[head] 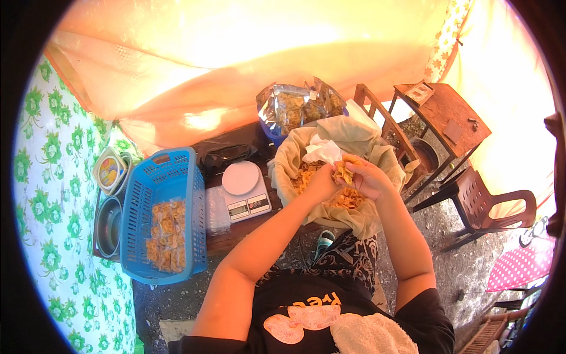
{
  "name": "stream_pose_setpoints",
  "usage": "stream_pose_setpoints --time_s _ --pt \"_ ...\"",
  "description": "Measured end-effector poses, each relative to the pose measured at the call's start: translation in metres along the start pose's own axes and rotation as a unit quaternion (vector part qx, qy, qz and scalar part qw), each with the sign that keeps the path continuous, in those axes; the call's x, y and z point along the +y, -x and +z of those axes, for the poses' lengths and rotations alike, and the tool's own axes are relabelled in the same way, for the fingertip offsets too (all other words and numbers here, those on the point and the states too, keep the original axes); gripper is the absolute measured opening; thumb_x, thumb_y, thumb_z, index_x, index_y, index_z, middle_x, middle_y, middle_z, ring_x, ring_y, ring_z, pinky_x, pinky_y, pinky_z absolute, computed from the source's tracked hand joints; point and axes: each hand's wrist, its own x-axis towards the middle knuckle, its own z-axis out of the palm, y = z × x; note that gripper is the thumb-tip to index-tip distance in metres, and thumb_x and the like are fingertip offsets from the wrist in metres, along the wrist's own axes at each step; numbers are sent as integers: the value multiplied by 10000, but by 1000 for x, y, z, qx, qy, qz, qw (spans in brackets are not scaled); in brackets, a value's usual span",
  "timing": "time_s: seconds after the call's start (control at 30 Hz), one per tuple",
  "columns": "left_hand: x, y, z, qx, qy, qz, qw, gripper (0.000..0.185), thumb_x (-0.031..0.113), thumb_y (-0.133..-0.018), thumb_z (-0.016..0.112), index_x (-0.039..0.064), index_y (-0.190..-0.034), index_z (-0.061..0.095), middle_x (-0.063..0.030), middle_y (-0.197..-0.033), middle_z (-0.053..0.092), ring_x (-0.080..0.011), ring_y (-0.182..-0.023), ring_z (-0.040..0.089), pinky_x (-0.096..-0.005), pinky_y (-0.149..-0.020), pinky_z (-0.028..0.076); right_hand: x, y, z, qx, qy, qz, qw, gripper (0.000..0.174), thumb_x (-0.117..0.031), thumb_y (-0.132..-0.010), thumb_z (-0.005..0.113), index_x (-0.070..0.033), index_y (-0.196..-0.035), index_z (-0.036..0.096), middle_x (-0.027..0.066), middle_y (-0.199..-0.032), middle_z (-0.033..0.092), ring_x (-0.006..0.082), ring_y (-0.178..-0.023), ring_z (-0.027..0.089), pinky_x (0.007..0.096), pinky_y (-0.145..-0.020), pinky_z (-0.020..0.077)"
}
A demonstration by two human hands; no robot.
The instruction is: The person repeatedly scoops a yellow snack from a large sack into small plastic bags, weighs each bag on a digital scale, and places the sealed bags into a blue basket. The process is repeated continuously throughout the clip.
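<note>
Both my hands are over a basket (283,161) lined with beige cloth and partly filled with yellow-orange chips (347,199). My right hand (371,179) holds a small bunch of chips (347,170) between thumb and fingers. Against the left side of that bunch, my left hand (325,181) is closed; its fingertips are mostly hidden. Whether a thin plastic bag surrounds the bunch, I cannot tell. Crumpled white paper or plastic (323,150) lies in the basket just beyond my hands.
Left of the basket are a white kitchen scale (245,190), flat transparent plastic bags (216,210) and a blue plastic basket (199,221) holding small packs of chips (168,234). Larger chip pouches (289,106) fill a container behind. A brown chair (477,199) and wooden table (446,110) stand right.
</note>
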Motion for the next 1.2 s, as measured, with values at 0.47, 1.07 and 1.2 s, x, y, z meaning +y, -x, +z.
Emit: stream_pose_setpoints --time_s 0.47,1.07,1.2 --pt "-8 4 -3 23 -103 55 993 380 -5 -723 644 4 -1102 611 -111 -1026 559 -222 -811 595 -307 -734 481 2 -2 -7 115 16 54 992 219 -30 -863 557 35 -1071 536 108 -1085 549 214 -980 582 417 -872 523" --pt "21 -3 -31 -52 32 -60 996 431 25 -776 579 -26 -1202 547 -134 -1107 574 -194 -886 620 -303 -697 511 4 -20 7 106 347 11 932 342 52 -805 559 44 -1143 514 129 -1137 506 196 -964 588 316 -807 550" --pt "12 -9 -31 -14 -43 -41 998 457 38 -760 601 -25 -1209 540 -145 -1149 566 -235 -944 617 -323 -760 509 5 -27 9 138 535 -53 832 357 -26 -753 679 28 -1078 541 141 -1091 510 220 -893 607 296 -697 572"
